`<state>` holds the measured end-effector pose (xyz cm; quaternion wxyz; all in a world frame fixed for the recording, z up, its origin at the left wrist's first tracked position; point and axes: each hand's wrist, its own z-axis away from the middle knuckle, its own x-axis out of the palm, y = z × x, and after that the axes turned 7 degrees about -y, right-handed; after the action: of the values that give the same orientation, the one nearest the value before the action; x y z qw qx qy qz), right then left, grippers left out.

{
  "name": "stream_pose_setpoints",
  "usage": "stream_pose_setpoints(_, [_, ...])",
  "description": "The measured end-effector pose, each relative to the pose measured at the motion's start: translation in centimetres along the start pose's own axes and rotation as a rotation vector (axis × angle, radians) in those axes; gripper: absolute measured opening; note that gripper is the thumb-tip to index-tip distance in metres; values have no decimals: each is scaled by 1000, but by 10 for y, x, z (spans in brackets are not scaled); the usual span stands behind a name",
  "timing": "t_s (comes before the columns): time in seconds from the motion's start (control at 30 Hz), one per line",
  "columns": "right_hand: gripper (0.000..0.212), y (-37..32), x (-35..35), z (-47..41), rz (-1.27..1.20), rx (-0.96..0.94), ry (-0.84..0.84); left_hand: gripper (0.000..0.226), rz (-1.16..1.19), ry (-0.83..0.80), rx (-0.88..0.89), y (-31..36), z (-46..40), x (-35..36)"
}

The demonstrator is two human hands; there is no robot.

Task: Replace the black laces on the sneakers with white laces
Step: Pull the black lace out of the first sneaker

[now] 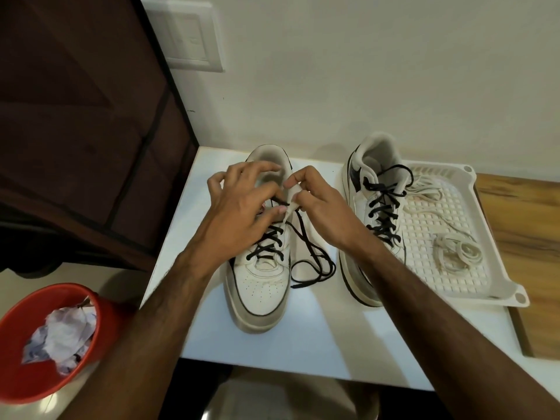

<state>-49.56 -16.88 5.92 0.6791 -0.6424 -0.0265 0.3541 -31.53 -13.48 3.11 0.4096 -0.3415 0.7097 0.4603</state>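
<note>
Both of our hands work at the top eyelets of the nearer sneaker (260,268): our left hand (239,204) pinches the black lace (306,247) between thumb and fingertips, while our right hand (315,198) grips the edge of the shoe's white eyelet flap, fingers closed on it. Closest to us, low on the left, a red bucket (100,322) holds crumpled paper. Our forearms reach over the white table (303,344) to that sneaker, which lies toe toward us. Its lower eyelets are still crossed with black lace, and the loose ends trail onto the table just right of the shoe. To the right stands the second sneaker (372,213), fully laced in black, touching a white slotted tray (491,247). In the tray lie the white laces (454,253), one coiled near the middle, another loosely piled at the far end. Behind everything rises a pale wall (363,71), with a dark cabinet (85,116) at the left.
</note>
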Motion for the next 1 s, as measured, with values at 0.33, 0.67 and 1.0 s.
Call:
stream_pose_setpoints(0.33, [19,1,0,-1,32,40,-16,8,966,520,-418,-5,-4,-22])
stream_pose_setpoints(0.67, [13,0,3,-2,18,29,1,19,-63,-5,-20,3,0,-1])
stream_pose_setpoints(1.0, [18,0,1,0,46,34,-8,15,549,387,-222,-8,-1,-23])
